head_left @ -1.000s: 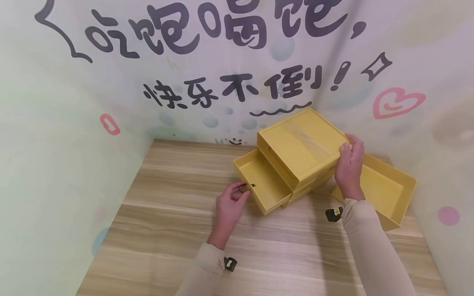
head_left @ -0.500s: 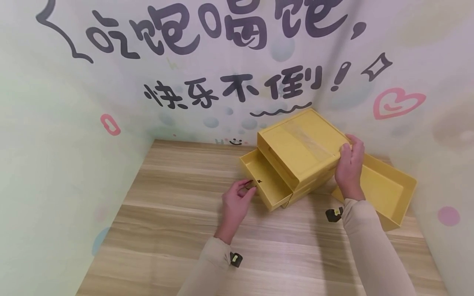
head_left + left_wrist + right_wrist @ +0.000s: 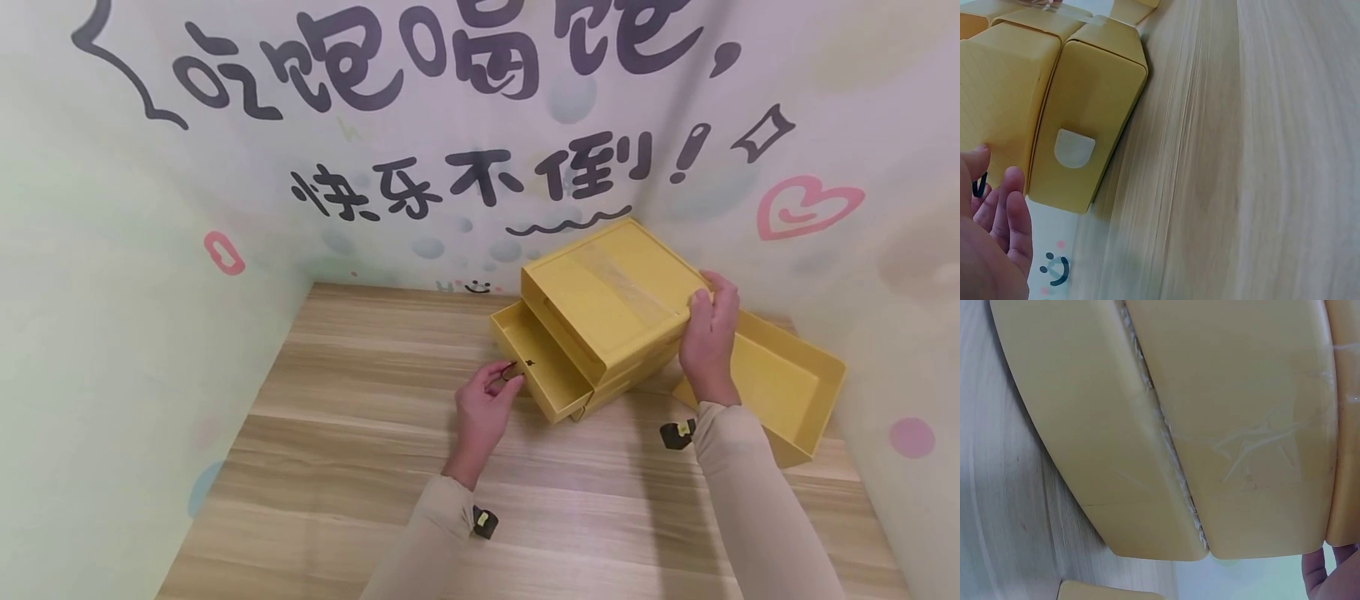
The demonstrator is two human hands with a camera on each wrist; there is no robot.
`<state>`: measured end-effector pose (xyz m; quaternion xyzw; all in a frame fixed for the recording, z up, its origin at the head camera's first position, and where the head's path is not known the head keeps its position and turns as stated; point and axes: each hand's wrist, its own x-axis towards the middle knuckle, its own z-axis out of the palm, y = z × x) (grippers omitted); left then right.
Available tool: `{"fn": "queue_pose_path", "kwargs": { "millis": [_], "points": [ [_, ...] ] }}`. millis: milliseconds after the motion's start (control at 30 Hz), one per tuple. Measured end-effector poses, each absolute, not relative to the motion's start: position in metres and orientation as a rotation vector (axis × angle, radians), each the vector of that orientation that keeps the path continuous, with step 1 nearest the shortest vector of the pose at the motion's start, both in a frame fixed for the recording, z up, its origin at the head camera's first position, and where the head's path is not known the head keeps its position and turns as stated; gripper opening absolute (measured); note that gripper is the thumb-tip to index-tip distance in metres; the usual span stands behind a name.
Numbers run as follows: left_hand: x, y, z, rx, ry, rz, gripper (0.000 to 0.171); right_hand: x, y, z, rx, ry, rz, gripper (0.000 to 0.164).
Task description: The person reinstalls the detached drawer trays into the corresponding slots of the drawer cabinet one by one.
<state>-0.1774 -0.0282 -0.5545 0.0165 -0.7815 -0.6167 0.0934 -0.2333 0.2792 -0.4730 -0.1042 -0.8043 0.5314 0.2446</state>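
Observation:
A yellow drawer cabinet [image 3: 615, 292] stands at the back of the table with its top drawer [image 3: 551, 367] partly out. My left hand [image 3: 483, 408] is at that drawer's front, its thumb and fingers pinching a black cord loop [image 3: 980, 185] fixed there. With my right hand [image 3: 708, 342] I hold the cabinet's rear right corner, thumb on the top edge. In the left wrist view, a lower drawer front [image 3: 1088, 119] bears a white half-round tab [image 3: 1074, 149]. Only a few fingers of the right hand show in the right wrist view.
A separate yellow drawer [image 3: 787, 375] lies to the right of the cabinet, partly behind the right hand. Clear tape [image 3: 1260, 444] crosses the cabinet's units. Printed walls [image 3: 420, 100] close in the wood-grain table [image 3: 345, 467] at the back and sides.
The top drawer has slid a little further into the cabinet. My left hand has moved right and slightly away from me along with it. My right hand stays at the corner.

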Motion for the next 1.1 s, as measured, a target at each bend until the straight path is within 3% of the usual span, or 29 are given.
{"fn": "queue_pose_path", "kwargs": {
  "millis": [1100],
  "points": [
    [-0.197, 0.001, -0.559, 0.013, -2.257, -1.937, 0.028, -0.235, 0.282, -0.475, -0.273, -2.179, 1.479, 0.048]
  ]
}}
